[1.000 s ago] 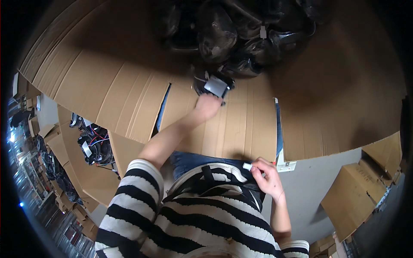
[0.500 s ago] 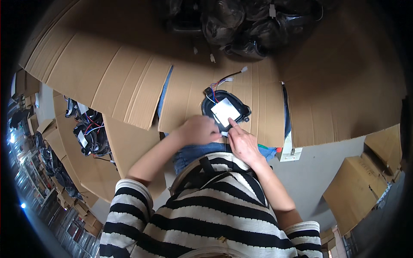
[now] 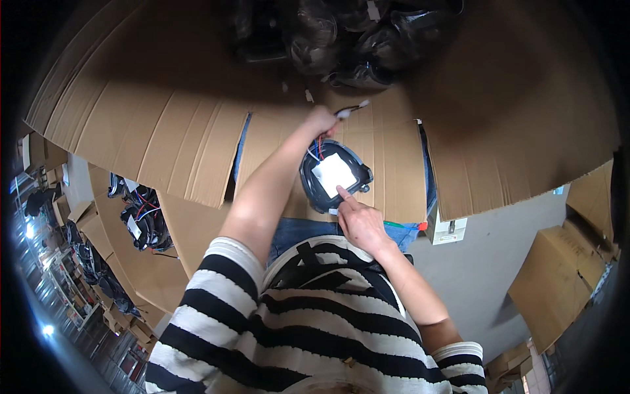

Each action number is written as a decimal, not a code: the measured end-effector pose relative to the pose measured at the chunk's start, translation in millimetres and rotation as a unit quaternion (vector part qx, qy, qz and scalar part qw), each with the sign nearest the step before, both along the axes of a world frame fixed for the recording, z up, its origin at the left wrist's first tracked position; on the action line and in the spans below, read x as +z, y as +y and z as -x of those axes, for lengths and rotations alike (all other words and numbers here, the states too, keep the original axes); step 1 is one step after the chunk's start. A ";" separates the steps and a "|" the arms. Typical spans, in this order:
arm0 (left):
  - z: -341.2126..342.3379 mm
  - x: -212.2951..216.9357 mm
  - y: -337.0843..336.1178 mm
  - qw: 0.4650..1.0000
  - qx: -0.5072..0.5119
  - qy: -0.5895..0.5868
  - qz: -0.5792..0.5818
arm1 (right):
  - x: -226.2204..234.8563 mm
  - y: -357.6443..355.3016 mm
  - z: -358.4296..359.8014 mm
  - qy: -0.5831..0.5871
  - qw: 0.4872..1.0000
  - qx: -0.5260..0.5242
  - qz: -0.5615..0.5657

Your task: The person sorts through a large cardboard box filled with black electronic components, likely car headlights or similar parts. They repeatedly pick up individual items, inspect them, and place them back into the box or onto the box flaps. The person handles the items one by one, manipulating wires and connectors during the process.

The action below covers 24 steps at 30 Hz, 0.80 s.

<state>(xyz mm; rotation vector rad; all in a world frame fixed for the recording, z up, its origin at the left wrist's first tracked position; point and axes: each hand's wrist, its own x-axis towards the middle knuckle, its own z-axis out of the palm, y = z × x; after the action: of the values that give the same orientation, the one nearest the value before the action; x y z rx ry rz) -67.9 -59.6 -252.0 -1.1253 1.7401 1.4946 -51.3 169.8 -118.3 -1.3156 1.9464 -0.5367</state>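
A black, rounded plastic housing [image 3: 311,190] lies on the cardboard in front of me, a white rectangular label [image 3: 335,173] on its upper face. Red, blue and white wires [image 3: 319,146] come out of its far left side. My left hand [image 3: 321,121] is closed around these wires beyond the housing; white connectors [image 3: 344,113] on the wire ends stick out to its right. At the near right edge of the housing, my right hand [image 3: 365,226] grips it, its index finger pressed by the label's lower corner. A small white tab [image 3: 333,211] shows beside that hand.
Dark parts in clear plastic bags [image 3: 361,46] are heaped at the far side of the cardboard [image 3: 177,131]. Similar wired black units [image 3: 141,220] sit in a carton at the left. A brown box [image 3: 558,282] stands on the floor at the right.
My left hand has moved from the near edge of the housing to the far side and taken hold of the wires. My right hand stays at the near edge.
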 end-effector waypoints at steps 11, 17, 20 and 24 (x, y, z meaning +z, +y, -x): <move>-46.4 145.8 53.7 0.939 0.099 0.315 -0.094 | 17.1 15.7 3.2 -0.065 0.995 -0.034 0.060; -123.9 162.8 88.3 0.958 0.072 0.227 -0.158 | 54.6 38.7 13.5 -0.200 0.975 -0.083 0.050; -144.8 171.9 91.5 0.946 0.049 0.219 -0.233 | 62.0 41.0 21.7 -0.323 0.937 -0.137 0.005; -156.8 171.4 99.3 0.925 0.076 0.214 -0.304 | 66.3 34.1 26.2 -0.356 0.922 -0.149 -0.015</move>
<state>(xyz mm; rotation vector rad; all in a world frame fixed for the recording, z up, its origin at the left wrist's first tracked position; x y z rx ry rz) 88.9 39.7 -80.5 -0.6442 1.2855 2.2976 -77.5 204.0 -52.0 -0.6524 1.5151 -0.9733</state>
